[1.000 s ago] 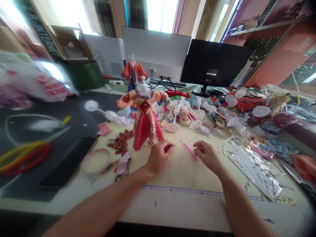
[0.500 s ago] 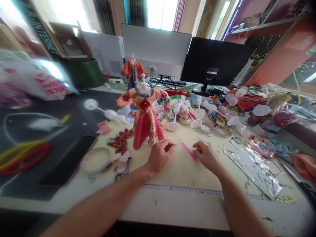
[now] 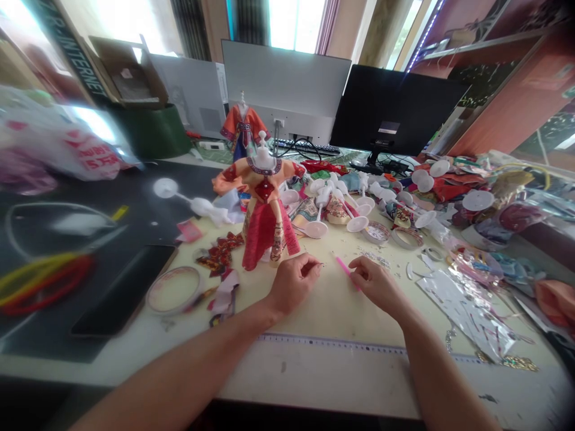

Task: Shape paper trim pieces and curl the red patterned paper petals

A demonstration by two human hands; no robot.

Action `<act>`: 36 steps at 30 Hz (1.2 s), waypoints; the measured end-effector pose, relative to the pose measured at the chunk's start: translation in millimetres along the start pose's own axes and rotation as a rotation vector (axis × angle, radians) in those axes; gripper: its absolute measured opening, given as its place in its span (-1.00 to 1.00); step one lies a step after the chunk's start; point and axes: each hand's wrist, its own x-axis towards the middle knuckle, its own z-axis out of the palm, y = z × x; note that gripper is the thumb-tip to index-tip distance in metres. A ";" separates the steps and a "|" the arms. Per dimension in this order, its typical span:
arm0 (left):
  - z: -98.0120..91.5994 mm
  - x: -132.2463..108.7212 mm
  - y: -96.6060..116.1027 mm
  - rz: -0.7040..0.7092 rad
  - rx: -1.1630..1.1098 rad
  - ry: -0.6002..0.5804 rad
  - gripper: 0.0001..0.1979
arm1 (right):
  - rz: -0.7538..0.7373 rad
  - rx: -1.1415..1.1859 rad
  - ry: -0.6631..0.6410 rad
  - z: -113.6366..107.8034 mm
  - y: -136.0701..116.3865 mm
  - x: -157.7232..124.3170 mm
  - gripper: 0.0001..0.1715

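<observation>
My left hand [image 3: 296, 281] is closed in a pinch, and a tiny dark bit, too small to name, pokes out at its fingertips. To the right, my right hand [image 3: 375, 284] has its fingers curled on a slim pink pen-like stick [image 3: 342, 265], whose pale tip points away and to the left. Just beyond my left hand stands a dress form [image 3: 263, 157] in an orange top and red skirt [image 3: 258, 236]. Small shiny bits [image 3: 378, 258] lie scattered beyond my right hand.
Tape rolls [image 3: 174, 291], a dark phone-like slab [image 3: 123, 290] and fabric scraps [image 3: 224, 293] lie left. White doll stands [image 3: 358, 223] pile up behind. A bagged sheet [image 3: 467, 311] is at right, a ruler strip [image 3: 332, 343] in front. Monitors [image 3: 395, 114] stand at the back.
My right hand has shifted slightly left and closed on the pink stick, which has moved a little up and to the right. My left hand has barely moved.
</observation>
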 end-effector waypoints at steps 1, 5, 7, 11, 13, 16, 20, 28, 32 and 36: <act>0.1 0.1 0.2 0.001 0.000 -0.001 -0.85 | 0.003 -0.010 0.002 -0.6 -0.1 -0.2 -0.81; 0.5 -0.1 0.4 0.002 -0.006 -0.004 -0.86 | 0.020 -0.052 0.013 -2.1 -0.4 -0.6 -0.81; 0.6 -0.2 0.1 0.001 -0.008 -0.005 -0.86 | 0.027 -0.074 0.019 -1.8 -0.7 -0.2 -0.80; 0.8 -0.3 -0.7 0.003 -0.008 -0.007 -0.86 | 0.026 -0.111 0.031 -0.5 0.0 0.7 -0.80; 1.0 -0.3 -1.0 0.004 -0.006 -0.007 -0.86 | 0.020 -0.124 0.034 -0.5 1.0 0.7 -0.81; 1.4 -0.4 -1.0 0.005 -0.004 -0.008 -0.86 | 0.009 -0.138 0.030 -1.5 2.2 0.3 -0.81; 1.1 -0.5 -0.4 0.006 -0.001 -0.011 -0.87 | 0.002 -0.153 0.019 -2.6 2.5 -0.1 -0.82; 0.4 -0.1 1.2 0.010 -0.004 -0.012 -0.87 | -0.004 -0.179 0.023 -0.9 3.4 -1.1 -0.80; 0.8 -0.6 1.2 0.009 -0.002 -0.014 -0.87 | -0.010 -0.174 0.041 -1.0 2.7 -1.8 -0.80; 0.7 -1.2 1.3 0.008 0.002 -0.018 -0.86 | -0.001 -0.147 0.079 -3.5 2.1 -1.5 -0.80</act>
